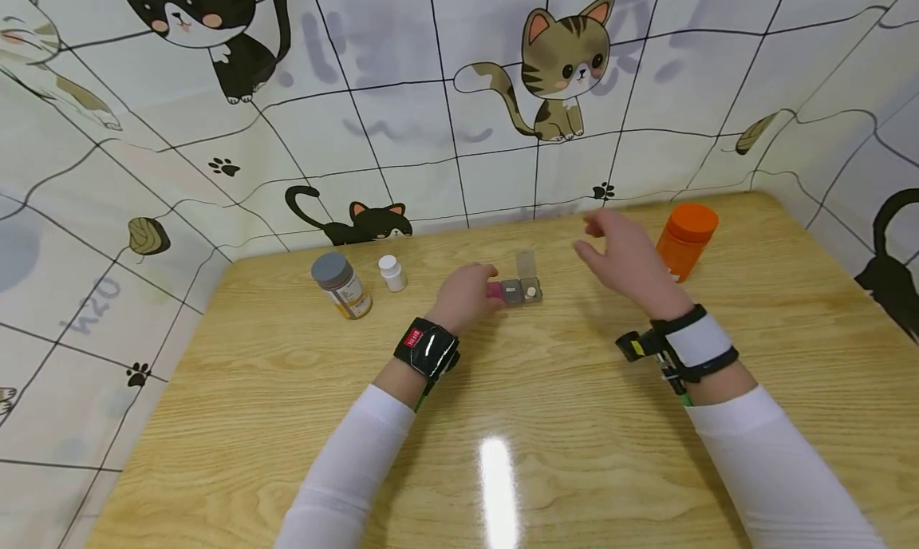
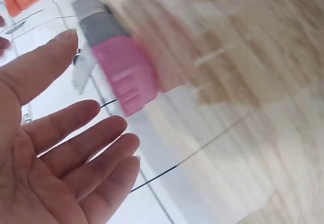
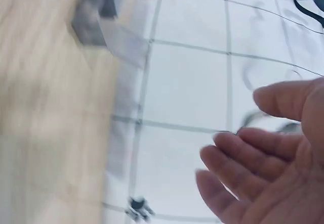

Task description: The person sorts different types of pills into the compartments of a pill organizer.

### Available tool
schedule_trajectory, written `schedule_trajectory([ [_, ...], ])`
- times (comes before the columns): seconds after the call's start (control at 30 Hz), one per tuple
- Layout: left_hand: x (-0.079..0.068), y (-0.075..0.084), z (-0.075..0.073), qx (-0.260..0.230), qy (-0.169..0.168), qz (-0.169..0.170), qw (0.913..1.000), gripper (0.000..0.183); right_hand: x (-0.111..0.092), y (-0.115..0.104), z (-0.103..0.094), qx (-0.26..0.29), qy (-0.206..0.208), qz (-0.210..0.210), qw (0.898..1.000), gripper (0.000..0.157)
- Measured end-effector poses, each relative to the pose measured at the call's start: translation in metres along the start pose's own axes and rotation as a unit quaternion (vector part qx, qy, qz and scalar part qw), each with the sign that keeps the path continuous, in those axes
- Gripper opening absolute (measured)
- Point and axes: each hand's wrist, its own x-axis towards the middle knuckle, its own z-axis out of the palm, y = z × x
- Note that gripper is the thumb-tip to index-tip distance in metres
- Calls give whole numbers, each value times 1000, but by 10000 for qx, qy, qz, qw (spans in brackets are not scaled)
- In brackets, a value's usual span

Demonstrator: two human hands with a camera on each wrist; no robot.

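Observation:
A small pill organizer [image 1: 511,291] with pink and grey compartments lies toward the back of the wooden table. Its rightmost lid [image 1: 526,263] stands up, and a whitish tablet [image 1: 531,292] sits in that compartment. My left hand [image 1: 468,295] is beside the pink end; in the left wrist view its loosely bent fingers are apart from the organizer's pink part [image 2: 124,70]. To the right, my right hand [image 1: 623,255] hovers over the table with thumb and fingers spread, holding nothing. The right wrist view is blurred around the organizer [image 3: 91,16].
An orange bottle [image 1: 685,242] with an orange cap stands at the back right, partly behind my right hand. On the left are a grey-lidded bottle [image 1: 342,284] and a small white bottle [image 1: 392,273]. A cat-patterned curtain [image 1: 402,94] borders the table's back edge.

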Motion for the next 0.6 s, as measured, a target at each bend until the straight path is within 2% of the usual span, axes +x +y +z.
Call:
schedule_trajectory([
  [0.13,8,0,5,79,-258,-90,9996,51,24,7,32,205,-1117,-399,9927,41],
  [0.23,11,-2,8,20,-302,-125,9995,47,36,15,50,249,-1603,-555,9852,44],
  [0.4,14,-4,11,-26,-313,-191,9993,44,47,23,65,107,-1966,-680,9781,46],
  [0.6,14,-8,12,-64,-288,-242,9993,46,48,20,67,151,-2051,-700,9761,46],
])
